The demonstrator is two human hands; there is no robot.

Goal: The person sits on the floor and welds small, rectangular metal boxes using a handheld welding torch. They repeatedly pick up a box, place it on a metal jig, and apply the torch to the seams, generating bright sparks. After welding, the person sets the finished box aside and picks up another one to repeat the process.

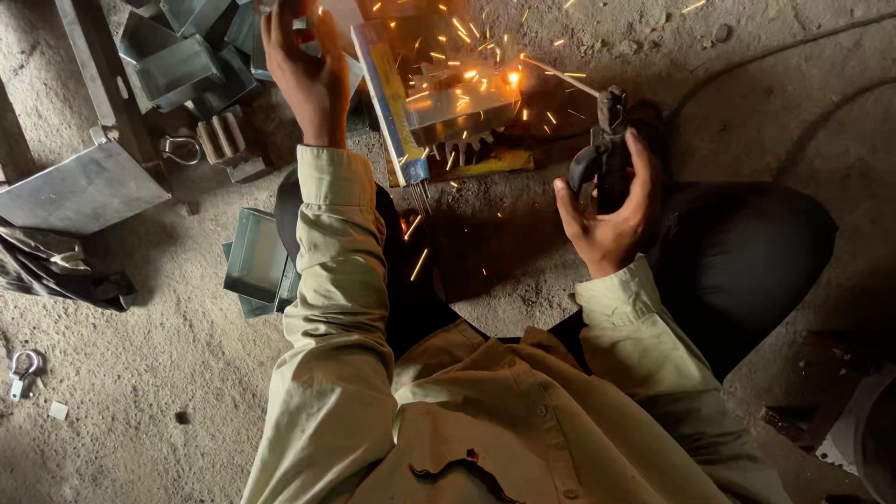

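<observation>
**Welding under way at floor level**

Striking an arc on a small metal box (462,107) set on the concrete floor (140,392), sparks flying from its far corner. Right hand (611,219) clamped around the dark electrode holder (607,154), fingers wrapped on the handle, thin welding rod (560,75) angled toward the glowing point. Left hand (308,70) raised above the work, fingers curled near the frame's upper edge; whether closed on anything cannot be told. Long rod packet (392,103) leaning just beside the box, bare rod ends protruding below.

Judged rigid, sharp-edged and hot near the seam; light enough to shift one-handed, but best taken at the near edge, away from the glow. Holder judged stiff and insulated; grip only at the handle.

Noted also: folded sheet-metal trays (257,261) beside the left sleeve, more boxes (177,61) stacked at upper left, a padlock (21,371) lying well apart.
</observation>
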